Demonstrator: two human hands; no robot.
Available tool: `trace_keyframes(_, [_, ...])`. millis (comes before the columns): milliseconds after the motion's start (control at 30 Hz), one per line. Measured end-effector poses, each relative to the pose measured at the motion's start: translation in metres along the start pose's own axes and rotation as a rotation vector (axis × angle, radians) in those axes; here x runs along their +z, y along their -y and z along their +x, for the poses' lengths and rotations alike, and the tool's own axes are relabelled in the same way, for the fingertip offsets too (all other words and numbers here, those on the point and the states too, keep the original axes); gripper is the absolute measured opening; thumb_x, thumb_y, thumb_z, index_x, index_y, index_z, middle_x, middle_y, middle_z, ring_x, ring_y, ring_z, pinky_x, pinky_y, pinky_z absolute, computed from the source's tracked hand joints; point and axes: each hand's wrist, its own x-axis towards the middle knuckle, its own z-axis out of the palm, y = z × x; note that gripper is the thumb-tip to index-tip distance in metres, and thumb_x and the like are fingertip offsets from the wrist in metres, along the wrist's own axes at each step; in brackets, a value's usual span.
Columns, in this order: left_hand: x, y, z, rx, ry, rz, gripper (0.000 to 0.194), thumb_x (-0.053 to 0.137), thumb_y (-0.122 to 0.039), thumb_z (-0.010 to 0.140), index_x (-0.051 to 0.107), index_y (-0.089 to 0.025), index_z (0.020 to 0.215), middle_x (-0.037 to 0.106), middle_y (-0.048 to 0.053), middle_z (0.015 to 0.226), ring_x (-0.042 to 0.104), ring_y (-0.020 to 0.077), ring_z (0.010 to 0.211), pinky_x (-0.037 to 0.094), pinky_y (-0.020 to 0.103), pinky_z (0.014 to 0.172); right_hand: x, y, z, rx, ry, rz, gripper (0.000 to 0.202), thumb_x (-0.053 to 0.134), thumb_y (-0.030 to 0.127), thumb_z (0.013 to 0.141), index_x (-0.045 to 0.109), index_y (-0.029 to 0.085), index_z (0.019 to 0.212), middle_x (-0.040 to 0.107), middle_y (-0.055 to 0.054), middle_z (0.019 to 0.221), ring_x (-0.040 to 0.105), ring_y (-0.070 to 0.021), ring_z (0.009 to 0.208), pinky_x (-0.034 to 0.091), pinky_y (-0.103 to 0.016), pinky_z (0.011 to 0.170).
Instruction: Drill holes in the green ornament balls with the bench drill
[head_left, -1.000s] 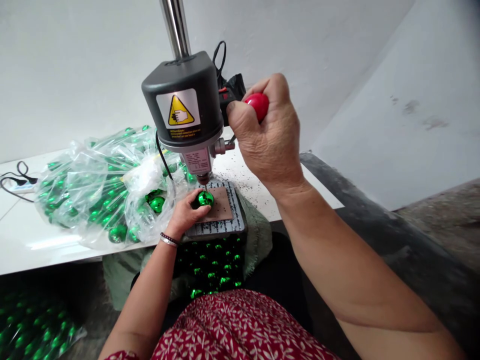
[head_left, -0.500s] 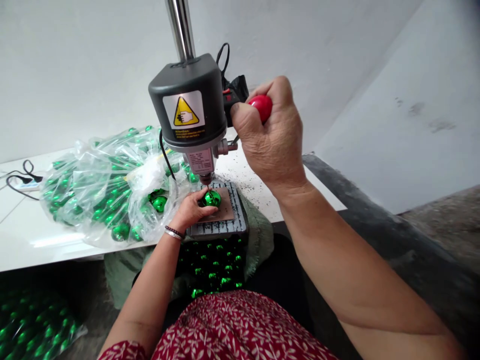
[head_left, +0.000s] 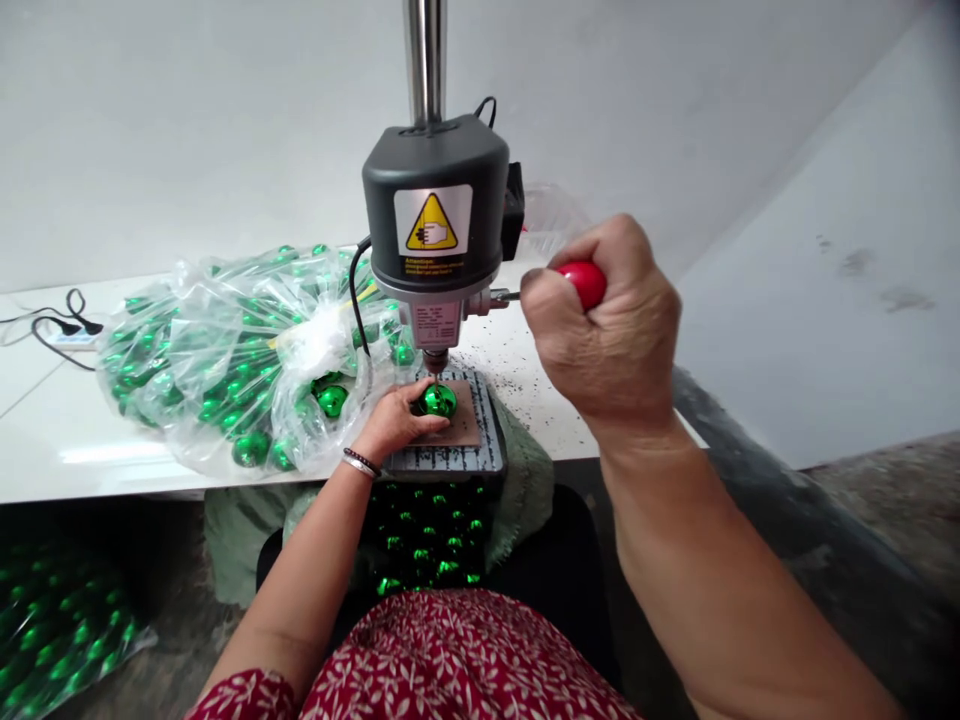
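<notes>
A shiny green ball (head_left: 439, 401) sits on a brown board (head_left: 466, 425) over the grey base of a drill press (head_left: 439, 220). My left hand (head_left: 397, 418) grips the ball from the left, thumb and fingers around its side. The drill bit (head_left: 436, 378) comes down to the top of the ball; whether it has entered is too small to tell. My right hand (head_left: 607, 320) is closed around the red knob (head_left: 583, 285) of the press lever, to the right of the motor housing.
A clear plastic bag (head_left: 217, 370) of green balls lies left of the press, its opening near my left wrist. More green balls (head_left: 427, 535) are below the table edge. A power strip (head_left: 75, 341) is at far left. Dark shavings dot the white table (head_left: 525, 350).
My right hand has lowered the red knob, and more of the lever shows. The drill head sits further right in view as the camera shifted. My left hand still holds the ball.
</notes>
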Motion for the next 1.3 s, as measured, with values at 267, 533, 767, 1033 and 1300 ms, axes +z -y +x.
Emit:
trace_keyframes(267, [0.002,0.002,-0.001,0.037,-0.031,-0.009,0.065,0.082,-0.03,0.067,0.065,-0.024,0.13,0.07,0.004,0.128,0.063,0.0266,0.12,0.045,0.039,0.108,-0.001,-0.002,-0.018,-0.079,-0.038,-0.065,0.011,0.05,0.026,0.079,0.044,0.021,0.072,0.044,0.004,0.059,0.038,-0.0064,0.053,0.039,-0.023,0.054])
trace_keyframes(533, [0.003,0.005,-0.002,0.037,-0.037,-0.034,0.068,0.082,-0.031,0.066,0.064,-0.023,0.132,0.068,0.006,0.132,0.061,0.0265,0.124,0.044,0.038,0.111,0.006,-0.014,-0.039,-0.182,-0.115,-0.076,0.012,0.052,0.029,0.085,0.046,0.022,0.077,0.048,0.003,0.062,0.043,-0.0078,0.055,0.042,-0.024,0.057])
trace_keyframes(767, [0.008,0.01,-0.001,0.058,-0.035,-0.115,0.068,0.082,-0.03,0.066,0.065,-0.018,0.131,0.07,0.008,0.128,0.064,0.0247,0.119,0.046,0.034,0.108,0.013,-0.029,-0.056,-0.238,-0.17,-0.109,0.007,0.053,0.026,0.086,0.049,0.021,0.084,0.052,0.002,0.067,0.047,-0.0076,0.057,0.04,-0.024,0.056])
trace_keyframes(1033, [0.006,0.004,-0.003,0.053,-0.056,-0.083,0.061,0.08,-0.03,0.067,0.066,-0.024,0.126,0.073,0.002,0.12,0.064,0.0243,0.116,0.047,0.034,0.105,0.018,-0.032,-0.061,-0.269,-0.218,-0.072,0.007,0.052,0.028,0.087,0.048,0.023,0.085,0.055,0.001,0.071,0.052,-0.0089,0.06,0.042,-0.024,0.056])
trace_keyframes(1300, [0.004,-0.002,-0.024,0.044,-0.109,-0.154,0.05,0.075,-0.028,0.07,0.065,-0.019,0.118,0.073,0.0,0.103,0.066,0.0218,0.099,0.052,0.033,0.093,0.013,0.004,0.022,0.047,-0.053,0.021,0.018,0.058,0.027,0.081,0.044,0.018,0.074,0.045,0.005,0.062,0.037,-0.0046,0.058,0.035,-0.021,0.058])
